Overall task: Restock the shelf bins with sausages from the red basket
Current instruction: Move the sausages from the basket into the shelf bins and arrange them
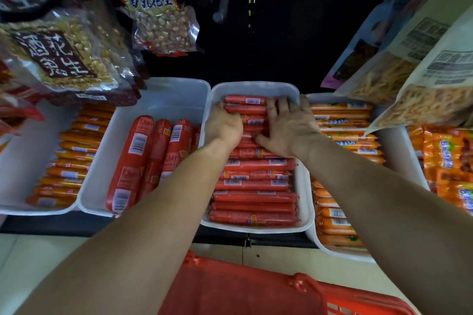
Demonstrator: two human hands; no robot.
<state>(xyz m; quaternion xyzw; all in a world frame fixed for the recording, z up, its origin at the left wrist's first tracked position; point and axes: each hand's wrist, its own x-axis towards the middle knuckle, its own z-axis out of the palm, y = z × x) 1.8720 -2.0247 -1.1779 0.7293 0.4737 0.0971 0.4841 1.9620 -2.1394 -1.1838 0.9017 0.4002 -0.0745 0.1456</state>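
A white shelf bin [256,88] in the middle is packed with thin red sausages [253,197] lying crosswise. Both my hands are inside its far half. My left hand [223,125] is curled over the sausages at the bin's left wall, its fingers closed on them. My right hand [286,125] lies flat with fingers spread, pressing on the sausages near the right wall. The red basket [230,289] sits below the shelf at the bottom of the view; its contents are hidden.
A bin [163,94] to the left holds thick red sausages [133,163]. Bins with orange sausages stand at the far left [69,158] and at the right [343,135]. Peanut bags [64,51] and snack bags [399,66] hang above the bins. Orange packets [448,158] lie far right.
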